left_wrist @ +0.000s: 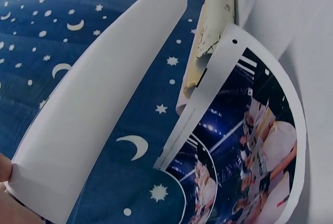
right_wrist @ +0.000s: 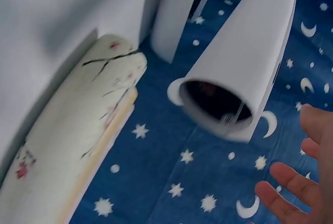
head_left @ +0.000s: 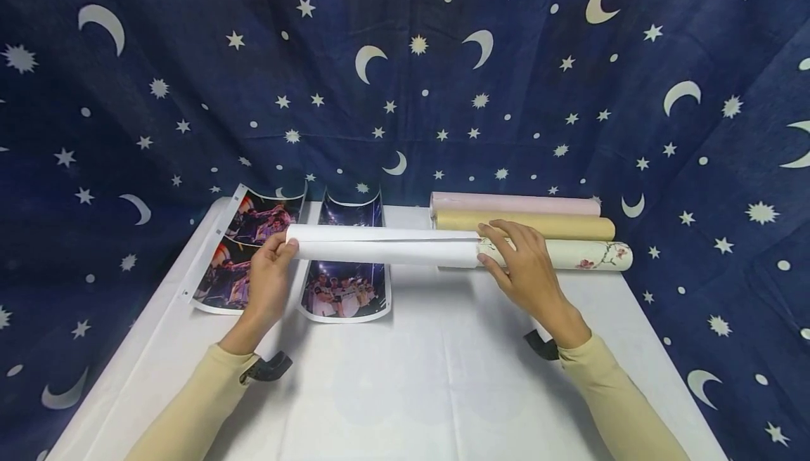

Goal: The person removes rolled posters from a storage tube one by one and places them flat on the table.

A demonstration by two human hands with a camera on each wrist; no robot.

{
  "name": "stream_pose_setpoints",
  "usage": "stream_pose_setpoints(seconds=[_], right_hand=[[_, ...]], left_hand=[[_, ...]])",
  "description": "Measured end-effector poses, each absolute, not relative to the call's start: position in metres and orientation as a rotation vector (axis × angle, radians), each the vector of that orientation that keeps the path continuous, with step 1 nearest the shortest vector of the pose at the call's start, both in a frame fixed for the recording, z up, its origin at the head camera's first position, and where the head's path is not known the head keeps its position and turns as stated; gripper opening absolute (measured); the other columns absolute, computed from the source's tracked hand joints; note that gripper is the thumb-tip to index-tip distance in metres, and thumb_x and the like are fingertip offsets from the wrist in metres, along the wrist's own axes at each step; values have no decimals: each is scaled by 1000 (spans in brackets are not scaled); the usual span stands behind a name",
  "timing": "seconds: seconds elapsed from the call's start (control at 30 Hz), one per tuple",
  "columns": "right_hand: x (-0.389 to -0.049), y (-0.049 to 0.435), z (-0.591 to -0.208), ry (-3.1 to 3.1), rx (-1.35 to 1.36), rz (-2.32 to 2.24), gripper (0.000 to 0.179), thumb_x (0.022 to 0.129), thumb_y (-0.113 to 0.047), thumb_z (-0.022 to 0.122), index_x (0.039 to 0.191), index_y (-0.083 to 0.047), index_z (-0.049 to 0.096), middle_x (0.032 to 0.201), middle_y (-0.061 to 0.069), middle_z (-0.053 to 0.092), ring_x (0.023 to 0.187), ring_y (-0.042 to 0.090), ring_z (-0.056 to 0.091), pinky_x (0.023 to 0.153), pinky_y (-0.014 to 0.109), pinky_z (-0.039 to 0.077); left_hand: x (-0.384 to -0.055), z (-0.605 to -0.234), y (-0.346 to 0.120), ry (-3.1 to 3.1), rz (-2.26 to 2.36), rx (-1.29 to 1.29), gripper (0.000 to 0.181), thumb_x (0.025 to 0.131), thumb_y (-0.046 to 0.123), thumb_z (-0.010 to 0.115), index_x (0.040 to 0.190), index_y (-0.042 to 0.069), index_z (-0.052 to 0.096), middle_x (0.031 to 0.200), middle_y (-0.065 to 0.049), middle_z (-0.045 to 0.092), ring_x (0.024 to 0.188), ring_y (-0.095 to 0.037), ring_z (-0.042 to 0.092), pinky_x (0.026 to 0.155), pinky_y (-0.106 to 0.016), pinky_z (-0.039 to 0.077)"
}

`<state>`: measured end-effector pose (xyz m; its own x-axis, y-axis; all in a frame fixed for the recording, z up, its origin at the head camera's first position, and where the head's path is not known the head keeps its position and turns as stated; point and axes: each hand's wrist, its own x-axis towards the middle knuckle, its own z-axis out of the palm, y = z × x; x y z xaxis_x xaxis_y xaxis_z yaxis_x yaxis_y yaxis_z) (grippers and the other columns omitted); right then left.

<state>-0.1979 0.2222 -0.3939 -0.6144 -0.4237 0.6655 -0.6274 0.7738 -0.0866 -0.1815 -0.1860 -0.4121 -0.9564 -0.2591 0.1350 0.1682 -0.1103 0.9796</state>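
Note:
A rolled-up poster (head_left: 386,247), white outside, is held level above the table. My left hand (head_left: 268,275) pinches its left end between thumb and fingers; in the left wrist view only part of that hand shows at the roll's lower end. My right hand (head_left: 525,264) is by the roll's right end with fingers spread, and a gap shows between them in the right wrist view. There the roll's open end (right_wrist: 218,110) reveals a dark printed inside. Below and behind the roll lie a curled group-photo poster (head_left: 344,296) and a curled concert-like poster (head_left: 230,271).
At the back right lie a floral paper roll (head_left: 588,255), a yellow roll (head_left: 569,225) and a pink roll (head_left: 512,203), side by side. A white cloth covers the table (head_left: 405,384). Behind it hangs a dark blue curtain (head_left: 405,95) with moons and stars.

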Motion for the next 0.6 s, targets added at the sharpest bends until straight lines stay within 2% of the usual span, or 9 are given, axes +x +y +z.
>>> stream_pose_setpoints(seconds=[0.27, 0.6], right_hand=[[-187, 203, -395, -2327, 916, 368, 49, 90, -31, 68, 135, -14, 58, 131, 11, 58, 123, 33, 52, 103, 55, 37], [-181, 189, -401, -2403, 994, 298, 52, 91, -37, 68, 138, -19, 55, 133, 8, 59, 123, 33, 55, 100, 50, 42]], left_hand=[[-175, -411, -175, -1989, -2093, 14, 29, 103, 11, 47, 123, -9, 53, 91, 20, 66, 101, -5, 56, 100, -17, 39], [-168, -409, -165, -2041, -2022, -109, 27, 103, 11, 49, 117, -11, 56, 90, 20, 67, 96, -2, 59, 94, -13, 44]])
